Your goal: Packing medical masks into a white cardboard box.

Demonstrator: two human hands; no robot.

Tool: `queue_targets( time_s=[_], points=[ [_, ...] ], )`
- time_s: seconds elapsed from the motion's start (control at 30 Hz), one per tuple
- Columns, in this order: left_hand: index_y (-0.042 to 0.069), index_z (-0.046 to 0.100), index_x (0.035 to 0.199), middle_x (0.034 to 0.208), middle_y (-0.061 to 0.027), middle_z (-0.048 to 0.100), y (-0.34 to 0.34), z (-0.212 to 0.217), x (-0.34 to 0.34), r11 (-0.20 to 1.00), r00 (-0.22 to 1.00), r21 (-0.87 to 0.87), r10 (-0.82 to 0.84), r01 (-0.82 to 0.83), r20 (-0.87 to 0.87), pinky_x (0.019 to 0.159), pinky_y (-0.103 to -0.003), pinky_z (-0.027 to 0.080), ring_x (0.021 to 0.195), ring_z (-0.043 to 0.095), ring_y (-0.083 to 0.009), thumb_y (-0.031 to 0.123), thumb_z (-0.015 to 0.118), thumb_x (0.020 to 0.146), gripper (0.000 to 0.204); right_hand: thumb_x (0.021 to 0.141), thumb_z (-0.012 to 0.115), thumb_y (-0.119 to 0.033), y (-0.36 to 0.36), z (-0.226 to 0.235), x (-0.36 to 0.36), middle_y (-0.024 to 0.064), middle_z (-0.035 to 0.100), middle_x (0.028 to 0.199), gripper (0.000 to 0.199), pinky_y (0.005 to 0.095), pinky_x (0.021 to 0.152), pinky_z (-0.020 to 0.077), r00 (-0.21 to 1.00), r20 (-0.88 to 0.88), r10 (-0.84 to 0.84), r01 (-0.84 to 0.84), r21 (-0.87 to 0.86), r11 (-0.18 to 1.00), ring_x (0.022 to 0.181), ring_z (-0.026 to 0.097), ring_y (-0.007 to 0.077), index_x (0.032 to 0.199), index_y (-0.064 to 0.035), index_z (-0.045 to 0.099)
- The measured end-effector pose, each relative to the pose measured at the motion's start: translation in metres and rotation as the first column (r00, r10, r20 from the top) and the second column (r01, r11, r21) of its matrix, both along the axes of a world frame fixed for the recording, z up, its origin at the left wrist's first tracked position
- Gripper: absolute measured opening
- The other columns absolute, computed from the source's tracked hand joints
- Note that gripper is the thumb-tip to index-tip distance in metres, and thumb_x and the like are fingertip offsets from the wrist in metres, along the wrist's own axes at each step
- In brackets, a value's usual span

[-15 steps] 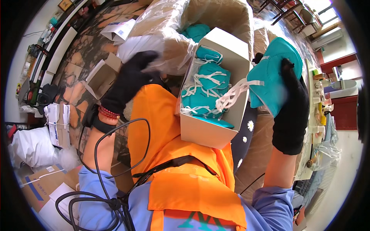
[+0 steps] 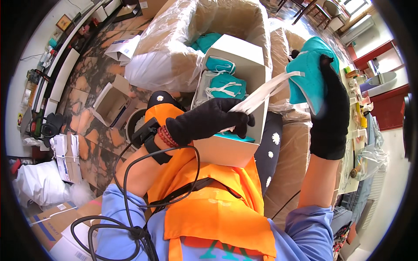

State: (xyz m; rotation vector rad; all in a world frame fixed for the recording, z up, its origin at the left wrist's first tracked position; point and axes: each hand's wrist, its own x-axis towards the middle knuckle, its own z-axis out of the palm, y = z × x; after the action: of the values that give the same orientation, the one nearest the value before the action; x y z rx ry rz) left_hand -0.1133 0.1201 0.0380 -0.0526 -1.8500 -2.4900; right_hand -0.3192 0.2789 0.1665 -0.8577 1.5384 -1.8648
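A teal face mask (image 2: 310, 71) is gripped in my right hand (image 2: 334, 111), in a black glove, raised at the right of the box. White elastic straps (image 2: 272, 88) run from the mask's near edge, pulled taut toward the left. Their far ends are pinched in my left hand (image 2: 209, 119), also black-gloved, over the near part of an open white carton (image 2: 226, 154). Inside the carton lie several more teal masks (image 2: 227, 85) with white straps; my left hand hides part of them. The carton rests on my lap over the orange apron (image 2: 217, 217).
Beyond the carton stands a large box lined with clear plastic (image 2: 161, 52), holding teal masks (image 2: 205, 42). An open small carton (image 2: 112, 102) lies on the patterned floor at left. A black cable (image 2: 198, 174) loops by my left arm. A cluttered table (image 2: 350, 169) runs along the right.
My left hand has come from beyond the carton's left side to over it and taken hold of the straps, which are now stretched. My right hand still holds the mask.
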Motion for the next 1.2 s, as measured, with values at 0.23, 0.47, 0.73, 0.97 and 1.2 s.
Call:
queue_targets(
  time_s=[0.23,0.47,0.73,0.97,1.2],
  points=[
    [0.001,0.054,0.137,0.123,-0.0142,0.064,0.010,0.016,0.012,0.919,0.932,0.345,-0.278,0.189,0.230,0.083,-0.037,0.060,0.106,0.069,-0.0275,0.022,0.058,0.100,0.042,0.103,0.052,-0.033,0.004,-0.014,-0.010,0.0253,0.055,0.137,0.056,0.0408,0.107,0.0460,0.998,-0.052,-0.025,0.025,-0.001,1.000,0.124,0.059,0.0308,0.142,0.0057,0.043],
    [0.002,0.047,0.143,0.129,-0.0146,0.061,0.018,0.020,0.011,0.897,0.973,0.413,-0.213,0.157,0.093,0.087,-0.039,0.059,0.112,0.067,-0.0296,0.009,0.056,0.094,0.050,0.102,0.054,-0.032,0.002,-0.011,-0.011,0.0246,0.056,0.137,0.055,0.0405,0.107,0.0463,0.997,0.073,0.026,-0.025,-0.016,1.000,0.123,0.059,0.0304,0.142,0.0058,0.043],
    [0.000,0.053,0.135,0.117,-0.0170,0.067,0.017,0.017,0.006,0.875,0.925,0.461,-0.289,0.149,0.248,0.085,-0.039,0.059,0.104,0.069,-0.0280,0.023,0.059,0.099,0.044,0.102,0.054,-0.032,-0.002,-0.003,-0.005,0.0237,0.057,0.136,0.055,0.0392,0.107,0.0465,0.995,0.100,0.015,-0.013,-0.026,1.000,0.123,0.060,0.0294,0.141,0.0057,0.044],
    [-0.003,0.055,0.134,0.112,-0.0179,0.069,0.024,0.011,0.009,0.903,0.953,0.407,-0.230,0.134,0.197,0.077,-0.035,0.061,0.091,0.072,-0.0241,0.021,0.060,0.099,0.043,0.102,0.054,-0.032,0.000,-0.007,-0.010,0.0215,0.060,0.133,0.052,0.0381,0.105,0.0474,0.994,0.111,-0.009,0.013,-0.040,0.999,0.120,0.061,0.0278,0.139,0.0039,0.048],
    [-0.003,0.062,0.122,0.092,-0.0144,0.072,0.027,0.006,0.017,0.925,0.903,0.363,-0.248,0.112,0.352,0.064,-0.031,0.060,0.067,0.071,-0.0214,0.024,0.057,0.100,0.035,0.102,0.054,-0.031,0.016,-0.017,-0.032,0.0149,0.062,0.131,0.046,0.0362,0.099,0.0507,0.972,-0.009,-0.234,0.232,-0.102,0.967,0.115,0.064,0.0244,0.139,-0.0024,0.051]
  ],
)
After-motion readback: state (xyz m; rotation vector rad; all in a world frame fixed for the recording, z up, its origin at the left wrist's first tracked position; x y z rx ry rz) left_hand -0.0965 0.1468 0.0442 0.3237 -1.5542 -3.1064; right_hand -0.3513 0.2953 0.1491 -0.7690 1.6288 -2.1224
